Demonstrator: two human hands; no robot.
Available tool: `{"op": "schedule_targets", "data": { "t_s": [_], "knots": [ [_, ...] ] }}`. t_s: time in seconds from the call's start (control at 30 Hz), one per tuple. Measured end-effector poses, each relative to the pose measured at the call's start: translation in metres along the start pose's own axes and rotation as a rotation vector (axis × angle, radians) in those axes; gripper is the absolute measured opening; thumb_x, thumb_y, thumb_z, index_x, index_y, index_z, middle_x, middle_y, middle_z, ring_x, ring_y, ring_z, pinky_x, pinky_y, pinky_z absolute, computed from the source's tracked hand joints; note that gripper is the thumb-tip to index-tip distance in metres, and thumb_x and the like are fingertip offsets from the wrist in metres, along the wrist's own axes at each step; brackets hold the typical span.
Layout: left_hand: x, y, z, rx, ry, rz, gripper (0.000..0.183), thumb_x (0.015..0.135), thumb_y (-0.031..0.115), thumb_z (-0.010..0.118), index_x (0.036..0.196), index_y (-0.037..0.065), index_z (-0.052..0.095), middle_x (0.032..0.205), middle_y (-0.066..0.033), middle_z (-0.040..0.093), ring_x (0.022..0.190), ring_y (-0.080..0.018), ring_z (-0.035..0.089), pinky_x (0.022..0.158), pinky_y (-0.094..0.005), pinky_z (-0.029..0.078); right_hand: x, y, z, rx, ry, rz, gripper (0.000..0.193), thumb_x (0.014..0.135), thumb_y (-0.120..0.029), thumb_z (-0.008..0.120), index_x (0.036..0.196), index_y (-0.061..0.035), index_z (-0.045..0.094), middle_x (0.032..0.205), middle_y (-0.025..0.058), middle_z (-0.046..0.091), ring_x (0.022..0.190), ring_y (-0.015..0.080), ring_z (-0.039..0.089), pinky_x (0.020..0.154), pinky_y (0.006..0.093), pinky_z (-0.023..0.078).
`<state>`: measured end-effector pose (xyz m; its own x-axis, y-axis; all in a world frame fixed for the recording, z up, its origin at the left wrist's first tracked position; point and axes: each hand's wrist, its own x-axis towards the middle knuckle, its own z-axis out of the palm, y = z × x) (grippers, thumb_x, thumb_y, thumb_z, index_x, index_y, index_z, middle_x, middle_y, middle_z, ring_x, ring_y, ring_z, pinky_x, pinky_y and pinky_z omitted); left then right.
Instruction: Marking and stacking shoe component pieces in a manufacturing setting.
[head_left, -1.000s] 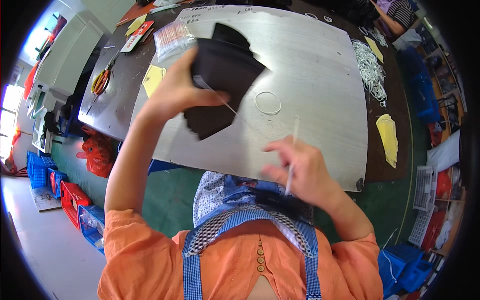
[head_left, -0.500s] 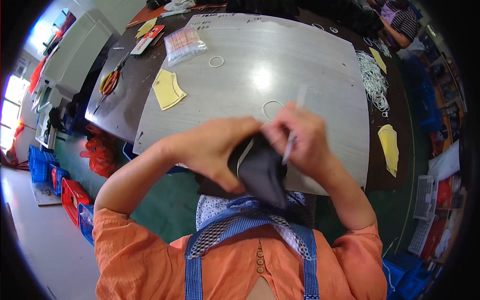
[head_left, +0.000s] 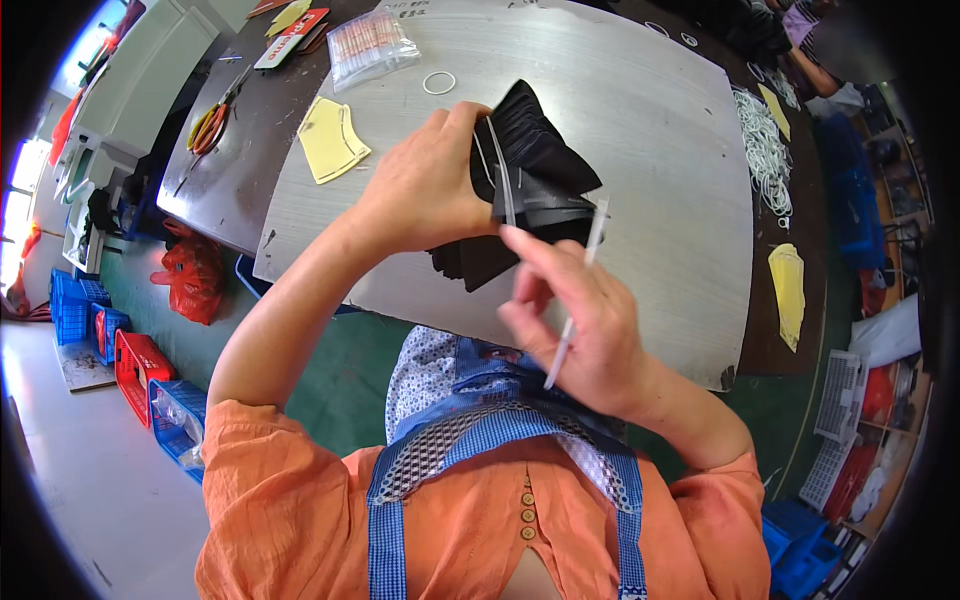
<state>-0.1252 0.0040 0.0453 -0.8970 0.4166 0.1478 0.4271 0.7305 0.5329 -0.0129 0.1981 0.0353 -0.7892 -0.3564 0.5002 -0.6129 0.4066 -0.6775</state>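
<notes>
My left hand (head_left: 425, 185) grips a bundle of thin black cut pieces (head_left: 530, 140), fanned out at both ends, above the grey board. A white elastic band (head_left: 503, 185) runs round the bundle near my fingers. My right hand (head_left: 590, 325) is just to the right of and below the bundle, with a slim whitish pen (head_left: 597, 232) held slantwise in it. Its index finger reaches toward the band at the bundle's lower edge; whether it touches cannot be told.
The grey board (head_left: 660, 130) carries a yellow template (head_left: 332, 140), a loose white band (head_left: 438, 83) and a clear bag (head_left: 368, 50). Scissors (head_left: 208, 130) lie left. Piled white bands (head_left: 762, 150) and another yellow template (head_left: 787, 295) are right. Another person's arm (head_left: 815, 72) shows far right.
My left hand has raised and turned the black bundle, moving it away from my body over the board, so its layers show. My right hand has drawn back toward me, still holding the pen.
</notes>
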Motion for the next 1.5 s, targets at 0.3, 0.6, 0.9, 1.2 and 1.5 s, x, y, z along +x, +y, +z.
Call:
{"op": "schedule_targets", "data": {
  "t_s": [0.3, 0.6, 0.9, 1.2, 1.5],
  "knots": [
    [-0.008, -0.038, -0.02, -0.413, -0.093, -0.097, 0.09, 0.067, 0.042, 0.087, 0.137, -0.003, 0.054, 0.124, -0.0195, 0.068, 0.118, -0.031, 0.066, 0.101, -0.0392, 0.051, 0.024, 0.047, -0.006, -0.181, 0.095, -0.069, 0.045, 0.081, -0.003, 0.077, 0.125, -0.0041, 0.066, 0.104, 0.0143, 0.068, 0.089, 0.031, 0.067, 0.078, 0.0408, 0.056],
    [-0.082, -0.077, 0.003, -1.729, -0.243, -0.177, 0.099, 0.055, 0.028, 0.087, 0.141, -0.008, 0.053, 0.126, -0.0159, 0.069, 0.113, -0.0284, 0.068, 0.102, -0.0391, 0.053, 0.046, 0.075, -0.013, -0.222, -0.166, 0.108, 0.023, 0.083, 0.002, 0.073, 0.103, -0.0041, 0.064, 0.101, 0.0133, 0.07, 0.096, 0.0321, 0.068, 0.083, 0.0376, 0.053],
    [-0.119, -0.093, 0.01, -1.735, -0.184, 0.259, 0.087, 0.055, 0.022, 0.091, 0.131, -0.01, 0.062, 0.125, -0.0161, 0.07, 0.114, -0.028, 0.067, 0.104, -0.0389, 0.049, 0.075, 0.067, 0.033, 1.134, -0.103, 0.721, 0.023, 0.1, -0.019, 0.069, 0.115, -0.0013, 0.066, 0.097, 0.0006, 0.069, 0.086, 0.0074, 0.063, 0.08, 0.0252, 0.053],
    [-0.097, -0.099, -0.005, -1.306, -0.067, 0.107, 0.095, 0.059, 0.026, 0.092, 0.14, -0.007, 0.055, 0.136, -0.0147, 0.064, 0.121, -0.0279, 0.064, 0.105, -0.0397, 0.049, 0.089, 0.072, 0.047, 1.058, -0.035, 0.709, 0.022, 0.098, -0.021, 0.072, 0.113, -0.0054, 0.065, 0.083, -0.0036, 0.059, 0.066, 0.0035, 0.052, 0.056, 0.0203, 0.042],
    [-0.057, -0.053, -0.066, -0.105, 0.019, 0.008, 0.099, 0.056, 0.029, 0.092, 0.142, 0.002, 0.052, 0.128, -0.0193, 0.062, 0.12, -0.038, 0.062, 0.102, -0.0425, 0.05, 0.092, 0.033, 0.004, 0.574, -0.021, 0.235, 0.01, 0.099, -0.017, 0.071, 0.093, -0.0096, 0.07, 0.068, -0.0071, 0.054, 0.058, 0.0054, 0.047, 0.052, 0.0242, 0.038]
  ]
}}
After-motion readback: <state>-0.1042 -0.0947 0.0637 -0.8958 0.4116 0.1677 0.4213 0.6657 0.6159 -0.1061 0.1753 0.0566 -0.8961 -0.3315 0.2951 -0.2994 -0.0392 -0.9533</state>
